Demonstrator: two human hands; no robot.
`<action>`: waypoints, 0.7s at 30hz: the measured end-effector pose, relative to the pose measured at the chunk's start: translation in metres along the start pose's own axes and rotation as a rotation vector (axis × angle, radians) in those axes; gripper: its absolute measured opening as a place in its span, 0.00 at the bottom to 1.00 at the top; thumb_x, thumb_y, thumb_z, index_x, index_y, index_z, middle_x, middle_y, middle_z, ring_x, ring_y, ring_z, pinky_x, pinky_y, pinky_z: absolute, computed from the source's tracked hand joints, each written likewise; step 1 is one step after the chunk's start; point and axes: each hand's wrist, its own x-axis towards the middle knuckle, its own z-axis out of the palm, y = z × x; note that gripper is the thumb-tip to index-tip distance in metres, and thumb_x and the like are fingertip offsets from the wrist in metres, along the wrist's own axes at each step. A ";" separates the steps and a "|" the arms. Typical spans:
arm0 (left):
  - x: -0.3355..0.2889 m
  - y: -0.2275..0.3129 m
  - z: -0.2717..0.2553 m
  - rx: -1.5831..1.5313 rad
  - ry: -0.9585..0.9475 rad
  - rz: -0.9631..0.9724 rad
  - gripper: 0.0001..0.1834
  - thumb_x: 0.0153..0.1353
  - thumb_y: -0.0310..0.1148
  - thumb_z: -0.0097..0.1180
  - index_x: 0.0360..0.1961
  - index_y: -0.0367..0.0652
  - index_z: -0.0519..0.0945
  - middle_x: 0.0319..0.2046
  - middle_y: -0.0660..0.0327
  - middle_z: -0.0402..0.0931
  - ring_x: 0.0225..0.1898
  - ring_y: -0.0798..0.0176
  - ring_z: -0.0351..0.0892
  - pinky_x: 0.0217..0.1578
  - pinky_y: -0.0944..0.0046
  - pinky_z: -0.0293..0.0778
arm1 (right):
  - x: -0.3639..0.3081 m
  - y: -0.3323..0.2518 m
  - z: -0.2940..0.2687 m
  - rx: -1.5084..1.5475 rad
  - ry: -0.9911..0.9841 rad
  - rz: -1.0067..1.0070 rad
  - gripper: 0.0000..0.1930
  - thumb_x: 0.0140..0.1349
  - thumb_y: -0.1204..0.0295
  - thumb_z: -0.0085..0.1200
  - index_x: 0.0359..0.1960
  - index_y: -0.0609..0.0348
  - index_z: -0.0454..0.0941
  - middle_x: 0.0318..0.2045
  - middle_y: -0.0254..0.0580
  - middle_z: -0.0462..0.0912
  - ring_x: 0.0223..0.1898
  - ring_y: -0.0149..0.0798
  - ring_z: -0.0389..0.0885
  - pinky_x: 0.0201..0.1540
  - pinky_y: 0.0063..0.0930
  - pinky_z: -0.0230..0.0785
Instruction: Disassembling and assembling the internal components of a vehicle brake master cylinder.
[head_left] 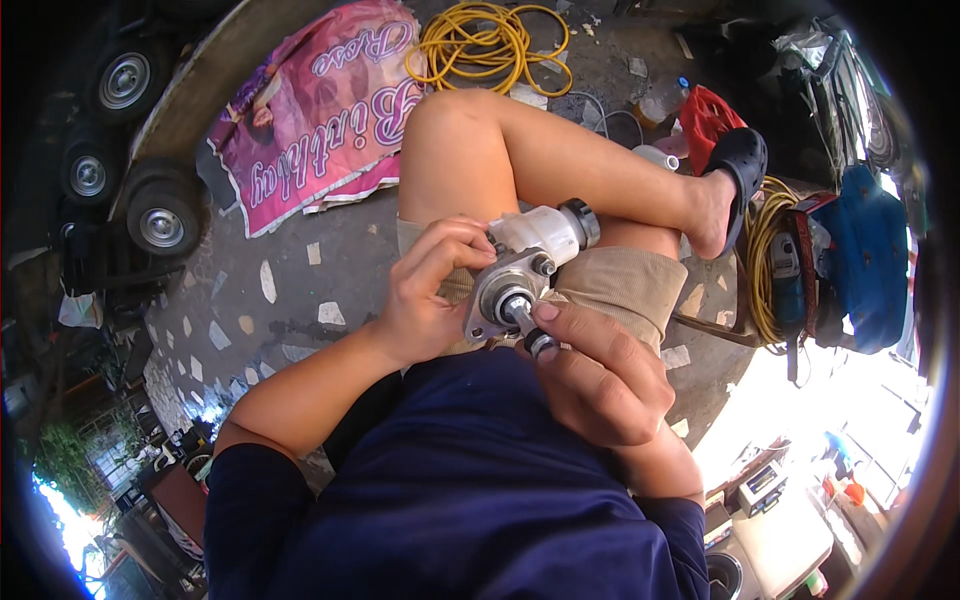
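Observation:
A brake master cylinder point(480, 318) is held over my lap, its metal flange and round bore turned up toward me. On its far side sits a translucent white reservoir point(538, 232) with a black cap point(580, 222). My left hand point(428, 280) is closed around the cylinder's left side; part of the body is hidden behind the fingers. My right hand point(608, 380) pinches a shiny metal piston point(523, 316) with a dark end between thumb and fingers. The piston lines up with the bore; how deep it sits inside I cannot tell.
A pink printed banner point(320, 120) lies on the stone-chip floor beyond my knee, beside a coiled yellow hose point(490, 45). Small wheels point(162, 222) stand at the left. Right of my foot are a red bag point(708, 118), coiled cable point(765, 270) and a blue object point(868, 265).

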 end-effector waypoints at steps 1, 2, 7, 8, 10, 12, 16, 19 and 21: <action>-0.001 -0.002 0.000 -0.001 0.002 0.000 0.20 0.47 0.21 0.77 0.39 0.39 0.79 0.44 0.55 0.81 0.52 0.47 0.83 0.52 0.53 0.80 | 0.000 0.001 0.002 -0.027 0.015 0.010 0.15 0.48 0.86 0.70 0.37 0.68 0.79 0.42 0.58 0.86 0.36 0.48 0.90 0.35 0.33 0.85; -0.002 -0.005 0.000 0.013 -0.020 0.017 0.22 0.46 0.23 0.78 0.40 0.40 0.78 0.44 0.53 0.81 0.53 0.46 0.83 0.53 0.52 0.80 | -0.001 0.001 0.002 -0.027 0.013 0.010 0.15 0.48 0.86 0.70 0.37 0.68 0.79 0.42 0.58 0.86 0.36 0.48 0.90 0.35 0.33 0.85; -0.003 -0.007 0.000 0.031 -0.039 0.032 0.24 0.45 0.25 0.80 0.41 0.40 0.77 0.44 0.52 0.80 0.54 0.45 0.83 0.53 0.51 0.79 | -0.007 0.002 0.006 -0.057 0.077 0.018 0.15 0.46 0.86 0.70 0.36 0.68 0.81 0.41 0.57 0.87 0.34 0.47 0.90 0.33 0.32 0.84; -0.003 -0.008 0.000 0.026 -0.038 0.032 0.24 0.46 0.25 0.80 0.41 0.39 0.77 0.44 0.52 0.80 0.53 0.45 0.83 0.53 0.51 0.80 | -0.007 0.002 0.007 -0.058 0.076 0.017 0.15 0.46 0.86 0.70 0.36 0.68 0.81 0.41 0.57 0.87 0.34 0.47 0.90 0.33 0.32 0.84; -0.003 -0.008 0.000 0.022 -0.037 0.030 0.24 0.46 0.24 0.80 0.41 0.39 0.77 0.44 0.52 0.80 0.53 0.45 0.83 0.53 0.51 0.80 | -0.006 0.000 0.008 -0.094 0.066 0.022 0.14 0.45 0.86 0.70 0.34 0.67 0.81 0.41 0.56 0.87 0.35 0.46 0.90 0.33 0.31 0.84; -0.002 -0.007 -0.001 0.036 -0.038 0.002 0.23 0.46 0.24 0.79 0.40 0.38 0.77 0.44 0.52 0.80 0.53 0.45 0.83 0.53 0.51 0.80 | -0.003 -0.002 0.007 -0.110 0.049 0.034 0.14 0.45 0.86 0.70 0.34 0.67 0.80 0.41 0.55 0.87 0.34 0.45 0.90 0.32 0.31 0.83; -0.001 -0.005 0.000 0.018 -0.028 -0.022 0.22 0.46 0.23 0.78 0.39 0.38 0.77 0.44 0.52 0.80 0.52 0.45 0.84 0.53 0.51 0.80 | 0.004 -0.003 0.002 -0.096 -0.077 0.073 0.13 0.44 0.87 0.69 0.32 0.67 0.80 0.40 0.54 0.86 0.33 0.45 0.88 0.30 0.31 0.81; -0.002 -0.005 -0.001 0.052 -0.069 0.007 0.22 0.46 0.22 0.78 0.39 0.38 0.77 0.44 0.52 0.80 0.52 0.45 0.84 0.53 0.51 0.80 | 0.006 0.000 -0.003 -0.050 -0.114 0.133 0.13 0.44 0.86 0.70 0.32 0.67 0.79 0.39 0.52 0.86 0.33 0.46 0.87 0.31 0.33 0.80; -0.001 -0.006 0.002 0.029 -0.054 -0.001 0.21 0.46 0.22 0.78 0.39 0.39 0.77 0.43 0.53 0.81 0.52 0.46 0.84 0.54 0.51 0.80 | 0.004 0.009 0.000 -0.073 -0.110 0.106 0.14 0.44 0.84 0.71 0.32 0.67 0.80 0.39 0.51 0.86 0.34 0.46 0.87 0.32 0.33 0.81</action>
